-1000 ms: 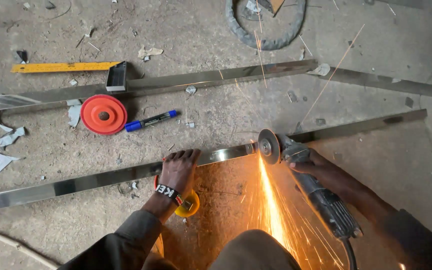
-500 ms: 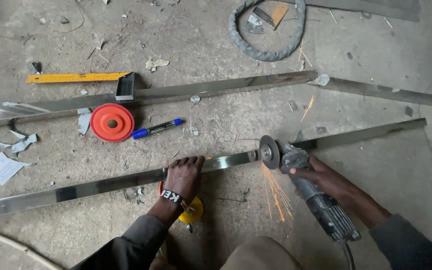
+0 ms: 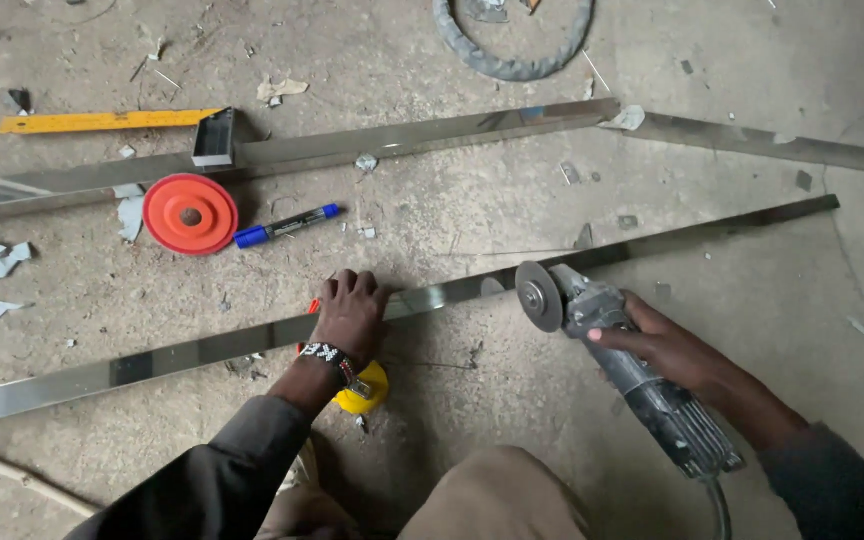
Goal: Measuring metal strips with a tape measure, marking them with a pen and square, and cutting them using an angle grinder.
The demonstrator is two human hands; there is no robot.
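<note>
Pinning the long steel strip flat on the floor, the left hand is pressing palm-down while the right hand is clenching the angle grinder, its disc just right along the strip's left-right axis.

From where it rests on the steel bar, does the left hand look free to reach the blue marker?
Probably yes. The left hand rests on the steel bar, and only bare concrete floor lies between it and the blue marker just beyond; the red disc sits off to the marker's side.
</note>
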